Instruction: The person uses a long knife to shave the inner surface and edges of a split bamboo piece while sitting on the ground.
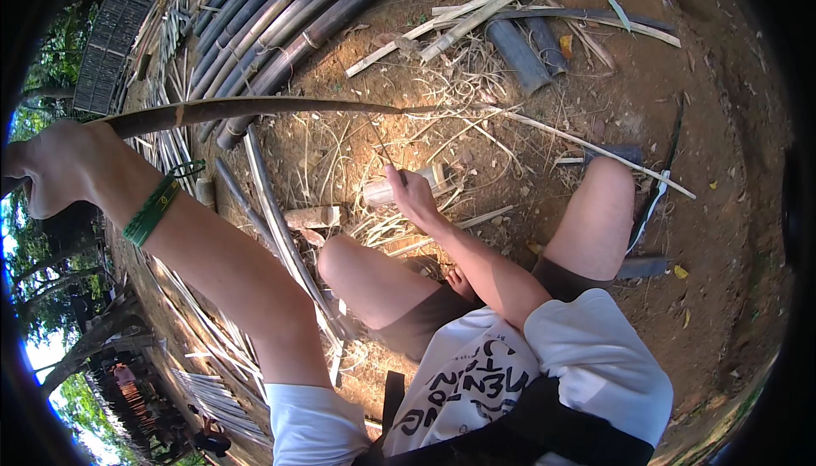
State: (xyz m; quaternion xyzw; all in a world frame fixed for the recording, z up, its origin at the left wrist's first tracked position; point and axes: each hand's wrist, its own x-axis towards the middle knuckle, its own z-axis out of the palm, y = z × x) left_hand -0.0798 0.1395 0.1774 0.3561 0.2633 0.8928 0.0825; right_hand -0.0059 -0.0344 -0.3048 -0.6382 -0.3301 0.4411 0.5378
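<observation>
Head: likely bamboo (255, 107) in left hand (61, 163)

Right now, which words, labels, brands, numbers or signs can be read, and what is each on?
White cloth T-shirt: large black lettering, not copied out here; smaller marks beside it are too small to read.
Narrow green wristband: a tiny yellow mark, too small to read.
Long, dark, curved bamboo strip in the left hand: no lettering visible.

Brown bamboo strip (255, 107) | long, bowed, in left hand (58, 160) | thin tool (381, 141) | slanting, in right hand (414, 200)
</observation>
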